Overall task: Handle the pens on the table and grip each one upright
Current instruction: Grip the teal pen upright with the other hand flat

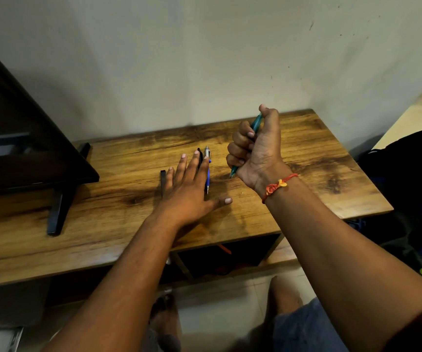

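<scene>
My right hand [255, 151] grips a teal pen [256, 124] in a fist, upright above the wooden table [306, 158], with the tip pointing down near my wrist. My left hand [189, 186] lies flat with fingers spread over pens lying on the table. A blue and silver pen [207, 174] shows beside my index finger. A black pen [199, 154] pokes out past my fingertips. Another dark pen [163, 182] lies left of my little finger. Parts of these pens are hidden under the hand.
A dark monitor [14, 138] on a black stand [60, 212] fills the table's left side. The wall runs along the table's back edge. A black bag [408, 168] sits off the right edge. A shelf opening [225, 257] lies under the tabletop.
</scene>
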